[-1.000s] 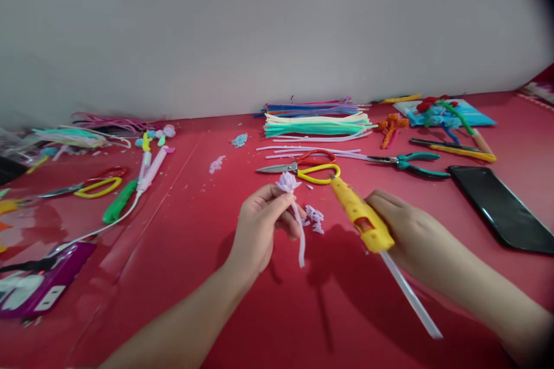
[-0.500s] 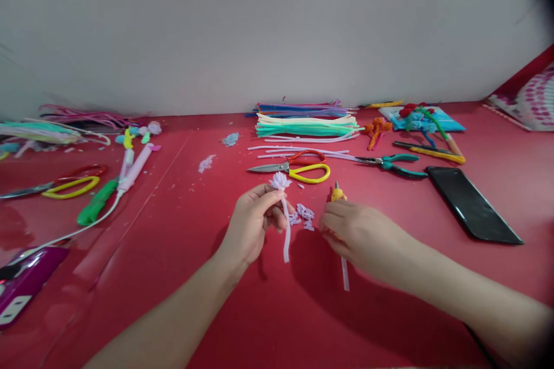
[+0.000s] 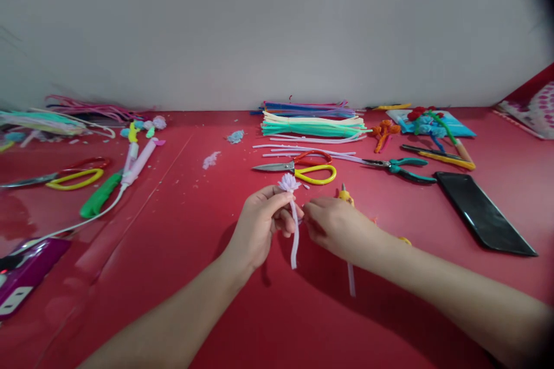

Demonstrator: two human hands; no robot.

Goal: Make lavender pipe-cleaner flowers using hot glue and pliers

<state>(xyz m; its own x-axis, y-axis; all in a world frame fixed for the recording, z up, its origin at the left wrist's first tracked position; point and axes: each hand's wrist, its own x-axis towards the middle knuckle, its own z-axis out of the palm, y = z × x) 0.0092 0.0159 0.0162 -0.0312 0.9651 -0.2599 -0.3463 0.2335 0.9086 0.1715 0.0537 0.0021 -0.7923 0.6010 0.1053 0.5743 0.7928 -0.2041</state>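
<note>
The lilac pipe-cleaner flower (image 3: 289,183) stood upright in front of me, just above the red table (image 3: 173,277). Its fluffy head rose over my fingers and its stem hung down below them, clear of the surface. My left hand (image 3: 264,225) was closed around the stem just under the head, thumb and fingertips pinched tight on it. My right hand (image 3: 335,223) sat just beside it, fingers curled in with their tips meeting the stem. I could not tell whether they truly gripped it or only touched.

Under my right hand and wrist lay the yellow glue gun (image 3: 345,195). Its nozzle poked out beyond my knuckles, and a pale glue stick (image 3: 351,279) trailed out toward me.

Just past the flower, the red-and-yellow scissors (image 3: 309,170) lay flat with the blades pointing left. A few loose lilac stems (image 3: 303,150) were behind them, and the teal pliers (image 3: 404,166) lay to the right. Farther back against the wall sat a stacked bundle of pipe cleaners (image 3: 314,124). A black phone (image 3: 480,212) lay well off to my right.

Over to the left were bits of fluff (image 3: 211,159), a second pair of scissors (image 3: 64,176) and a green-handled tool (image 3: 100,200).
</note>
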